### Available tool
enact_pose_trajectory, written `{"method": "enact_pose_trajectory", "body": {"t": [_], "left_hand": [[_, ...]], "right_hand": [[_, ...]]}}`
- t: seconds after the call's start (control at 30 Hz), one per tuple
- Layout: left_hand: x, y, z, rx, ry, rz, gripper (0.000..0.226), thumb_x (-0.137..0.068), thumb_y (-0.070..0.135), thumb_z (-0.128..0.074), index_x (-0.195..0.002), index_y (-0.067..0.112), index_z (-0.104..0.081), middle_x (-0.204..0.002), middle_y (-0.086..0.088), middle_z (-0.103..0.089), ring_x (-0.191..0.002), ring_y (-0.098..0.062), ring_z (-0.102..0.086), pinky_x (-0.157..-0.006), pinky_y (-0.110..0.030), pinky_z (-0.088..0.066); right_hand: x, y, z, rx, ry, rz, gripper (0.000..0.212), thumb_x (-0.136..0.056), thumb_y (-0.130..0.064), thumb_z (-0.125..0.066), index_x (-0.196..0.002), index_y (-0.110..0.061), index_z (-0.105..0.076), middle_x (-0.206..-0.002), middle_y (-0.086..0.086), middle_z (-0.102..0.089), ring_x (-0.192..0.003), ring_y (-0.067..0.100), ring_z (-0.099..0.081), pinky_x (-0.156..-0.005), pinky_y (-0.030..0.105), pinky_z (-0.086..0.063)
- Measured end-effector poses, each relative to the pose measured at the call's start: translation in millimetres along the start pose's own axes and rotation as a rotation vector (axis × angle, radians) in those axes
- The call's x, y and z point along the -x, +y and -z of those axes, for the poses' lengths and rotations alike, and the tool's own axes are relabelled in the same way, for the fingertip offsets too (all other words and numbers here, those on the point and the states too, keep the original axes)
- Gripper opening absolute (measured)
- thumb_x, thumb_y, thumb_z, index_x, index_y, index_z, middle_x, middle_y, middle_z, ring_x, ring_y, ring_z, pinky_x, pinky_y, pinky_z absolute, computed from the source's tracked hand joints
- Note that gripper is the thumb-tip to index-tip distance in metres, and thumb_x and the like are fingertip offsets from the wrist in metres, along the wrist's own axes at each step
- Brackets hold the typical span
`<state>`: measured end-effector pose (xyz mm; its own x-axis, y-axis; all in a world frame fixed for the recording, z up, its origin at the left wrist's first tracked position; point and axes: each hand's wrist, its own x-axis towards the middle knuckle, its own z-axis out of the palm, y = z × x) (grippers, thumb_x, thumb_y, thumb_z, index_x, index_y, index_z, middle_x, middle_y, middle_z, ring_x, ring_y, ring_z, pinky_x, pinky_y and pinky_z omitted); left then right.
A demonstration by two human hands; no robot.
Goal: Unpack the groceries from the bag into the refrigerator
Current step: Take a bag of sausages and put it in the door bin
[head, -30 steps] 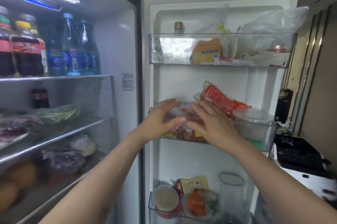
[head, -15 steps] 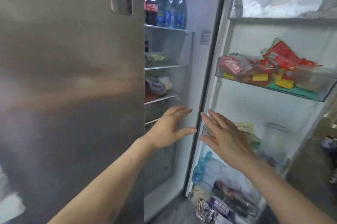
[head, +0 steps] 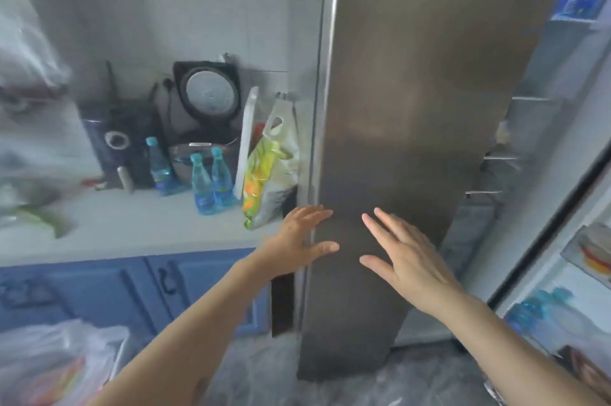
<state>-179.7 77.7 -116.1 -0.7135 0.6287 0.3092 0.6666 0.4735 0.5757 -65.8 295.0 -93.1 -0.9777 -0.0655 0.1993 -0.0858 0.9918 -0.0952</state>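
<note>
View swings left off open door shelves: steel refrigerator door [head: 413,141] now centre, counter [head: 132,227] with bottles in sight. Left hand [head: 294,242], right hand [head: 406,256] drop, both empty, fingers spread.

Home kitchen: steel refrigerator [head: 413,107] beside white counter [head: 132,227], blue cabinets [head: 99,290] beneath, rice cooker [head: 206,101], water bottles [head: 211,184], tiled wall [head: 198,8].
</note>
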Motion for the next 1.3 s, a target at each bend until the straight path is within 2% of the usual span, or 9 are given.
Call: {"method": "enact_pose_trajectory", "body": {"t": [0.17, 0.33, 0.5, 0.6, 0.8, 0.87, 1.03, 1.2, 1.3], "left_hand": [[115, -100, 64, -0.003, 0.027, 0.225, 0.069, -0.082, 0.051, -0.064, -0.142, 0.023, -0.043, -0.147, -0.001, -0.038, -0.137, -0.015, -0.031, -0.114, -0.032, -0.026], [237, -195, 119, -0.076, -0.006, 0.450, 0.068, -0.084, 0.052, -0.063, -0.143, 0.029, -0.040, -0.150, 0.005, -0.034, -0.139, -0.012, -0.027, -0.112, -0.027, -0.022], [347, -260, 171, -0.132, -0.016, 0.629, 0.070, -0.081, 0.061, -0.057, -0.142, 0.032, -0.039, -0.148, 0.009, -0.037, -0.136, -0.011, -0.032, -0.112, -0.030, -0.027], [401, -284, 198, -0.157, -0.018, 0.751, 0.081, -0.072, 0.073, -0.045, -0.142, 0.032, -0.039, -0.149, 0.010, -0.036, -0.136, -0.012, -0.033, -0.113, -0.035, -0.030], [478, -318, 225, -0.192, 0.067, 0.881, 0.108, -0.058, 0.097, -0.022, -0.139, 0.030, -0.045, -0.145, 0.010, -0.043, -0.133, -0.010, -0.038, -0.112, -0.035, -0.032], [489, -321, 229, -0.189, 0.082, 0.913, 0.111, -0.055, 0.097, -0.020, -0.139, 0.029, -0.045, -0.145, 0.008, -0.042, -0.133, -0.010, -0.038, -0.111, -0.031, -0.030], [504, -345, 227, -0.200, 0.046, 0.937, 0.099, -0.062, 0.088, -0.024, -0.138, 0.030, -0.045, -0.145, 0.007, -0.042, -0.132, -0.010, -0.039, -0.109, -0.030, -0.032], [506, -384, 224, -0.192, -0.013, 0.944, 0.082, -0.073, 0.080, -0.032, -0.140, 0.033, -0.043, -0.146, 0.010, -0.041, -0.134, -0.007, -0.035, -0.111, -0.030, -0.031], [505, -413, 221, -0.169, -0.056, 0.922, 0.080, -0.074, 0.076, -0.032, -0.141, 0.032, -0.042, -0.146, 0.012, -0.039, -0.134, -0.006, -0.035, -0.110, -0.028, -0.031]], "right_hand": [[-43, -129, -46, -0.083, -0.087, 0.150, 0.092, -0.075, -0.082, 0.001, -0.152, -0.034, -0.009, -0.160, -0.004, -0.010, -0.146, 0.018, -0.014, -0.117, 0.038, -0.019], [-77, -268, -116, -0.136, -0.167, 0.255, 0.097, -0.075, -0.084, 0.008, -0.152, -0.030, -0.018, -0.159, 0.000, -0.017, -0.142, 0.022, -0.025, -0.113, 0.041, -0.029], [-89, -394, -170, -0.200, -0.262, 0.344, 0.075, -0.089, -0.068, -0.026, -0.152, -0.033, -0.005, -0.161, -0.005, -0.002, -0.146, 0.020, -0.013, -0.116, 0.037, -0.018], [-90, -450, -196, -0.208, -0.337, 0.408, 0.076, -0.087, -0.068, -0.022, -0.152, -0.033, -0.004, -0.161, -0.004, -0.003, -0.146, 0.020, -0.012, -0.118, 0.040, -0.018], [-82, -510, -239, -0.208, -0.414, 0.527, 0.071, -0.090, -0.068, -0.016, -0.150, -0.035, 0.003, -0.160, -0.008, 0.003, -0.147, 0.017, -0.004, -0.117, 0.035, -0.004], [-81, -522, -251, -0.202, -0.424, 0.556, 0.078, -0.083, -0.076, -0.003, -0.150, -0.036, 0.006, -0.160, -0.006, 0.004, -0.148, 0.017, -0.003, -0.117, 0.036, -0.003], [-80, -544, -285, -0.212, -0.455, 0.557, 0.082, -0.076, -0.078, 0.002, -0.148, -0.039, 0.008, -0.159, -0.007, 0.008, -0.147, 0.018, -0.001, -0.114, 0.037, 0.002], [-86, -571, -320, -0.199, -0.501, 0.525, 0.072, -0.090, -0.069, -0.020, -0.149, -0.038, 0.005, -0.159, -0.007, 0.008, -0.147, 0.018, -0.001, -0.115, 0.036, 0.002], [-95, -591, -343, -0.205, -0.524, 0.510, 0.078, -0.082, -0.075, -0.005, -0.150, -0.038, 0.004, -0.160, -0.006, 0.007, -0.148, 0.018, 0.000, -0.119, 0.039, -0.004]]}}
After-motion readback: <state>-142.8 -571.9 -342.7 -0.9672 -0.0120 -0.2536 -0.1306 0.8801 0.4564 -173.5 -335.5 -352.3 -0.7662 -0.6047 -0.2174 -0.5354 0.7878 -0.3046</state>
